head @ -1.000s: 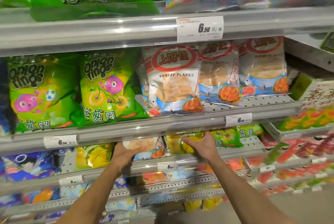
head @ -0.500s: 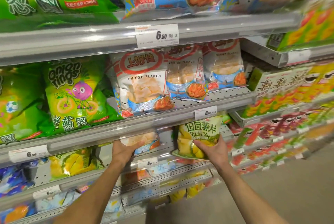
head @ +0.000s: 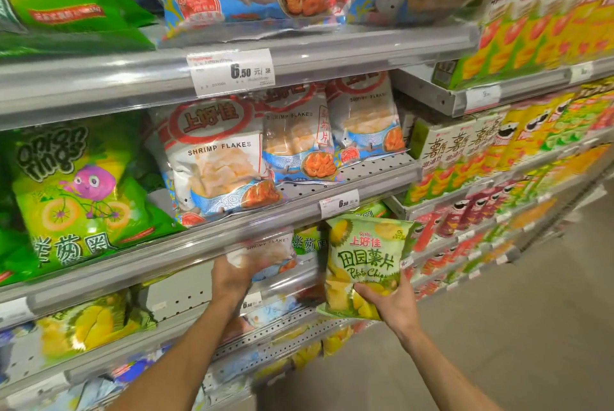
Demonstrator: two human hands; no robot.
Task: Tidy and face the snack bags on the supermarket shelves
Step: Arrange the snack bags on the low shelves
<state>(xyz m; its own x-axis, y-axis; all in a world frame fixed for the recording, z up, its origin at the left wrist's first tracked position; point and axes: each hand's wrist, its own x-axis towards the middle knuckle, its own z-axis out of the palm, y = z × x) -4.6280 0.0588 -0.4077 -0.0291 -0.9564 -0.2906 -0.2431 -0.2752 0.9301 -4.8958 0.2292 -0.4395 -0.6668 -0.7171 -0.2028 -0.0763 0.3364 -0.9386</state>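
Right hand (head: pixel 392 306) gripping potato chips bag (head: pixel 362 264) (off shelf), left hand (head: pixel 229 274) on shrimp flakes bag (head: pixel 265 253)

Bare perforated shelf (head: pixel 375 169) strip right of the shrimp flakes bags (head: pixel 216 171): open slot. Below, an empty shelf (head: pixel 179 294) patch left of the left hand (head: pixel 232 274). Aisle floor (head: pixel 498 327) unobstructed.

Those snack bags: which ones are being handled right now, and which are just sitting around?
In hand:
potato chips bag, held by right hand
shrimp flakes bag, held by left hand

Just sitting:
onion rings bag
price tag
boxes
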